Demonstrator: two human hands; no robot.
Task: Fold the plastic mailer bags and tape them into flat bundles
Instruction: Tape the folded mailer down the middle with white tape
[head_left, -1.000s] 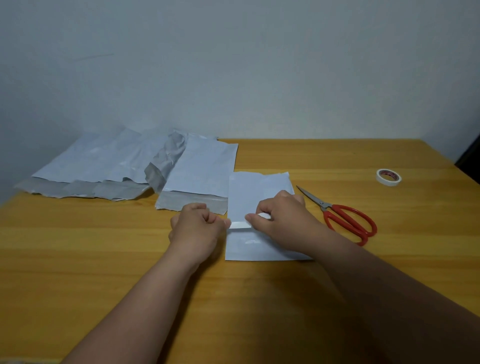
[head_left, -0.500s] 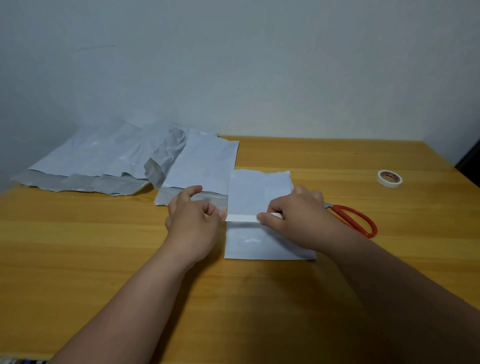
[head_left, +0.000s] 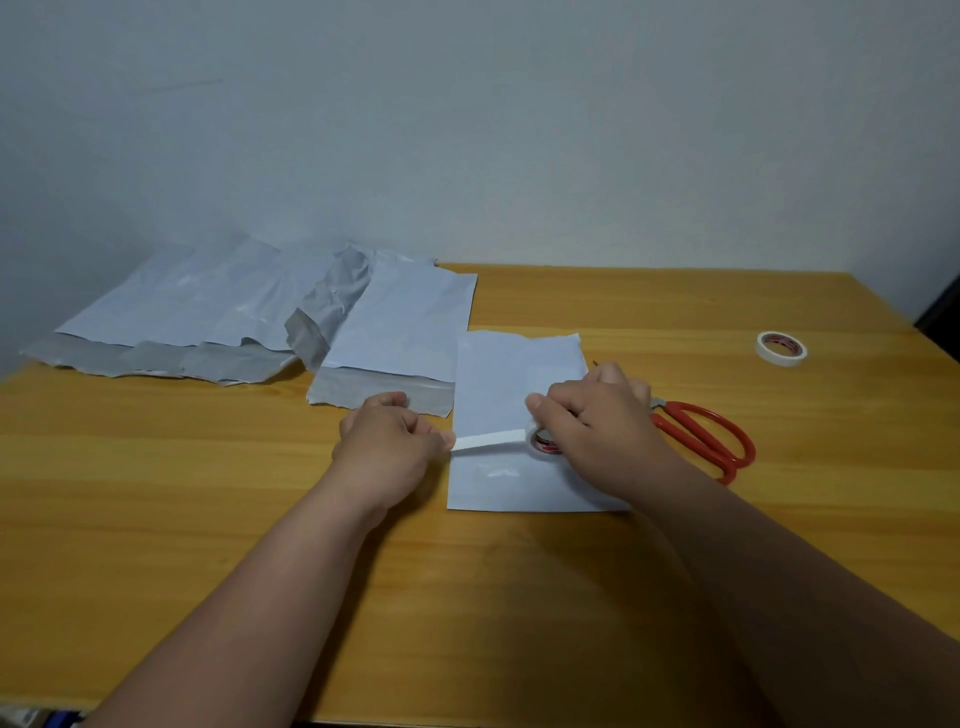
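Note:
A folded white mailer bag (head_left: 511, 371) lies flat on the wooden table (head_left: 208, 493) in front of me. My right hand (head_left: 597, 421) grips a small roll of white tape (head_left: 540, 441) just above the bag's middle. A strip of tape (head_left: 491, 440) runs from the roll leftward to my left hand (head_left: 389, 441), which pinches its free end at the bag's left edge. The strip spans the bag's left half.
Several unfolded white and grey mailer bags (head_left: 218, 322) lie spread at the back left. Red-handled scissors (head_left: 706, 436) sit just right of my right hand. A second tape roll (head_left: 781, 348) rests at the far right. A wall stands behind the table.
My right hand has drawn the roll to the right, so the tape strip between my hands has grown longer. My left hand stays at the bag's left edge, holding the tape end.

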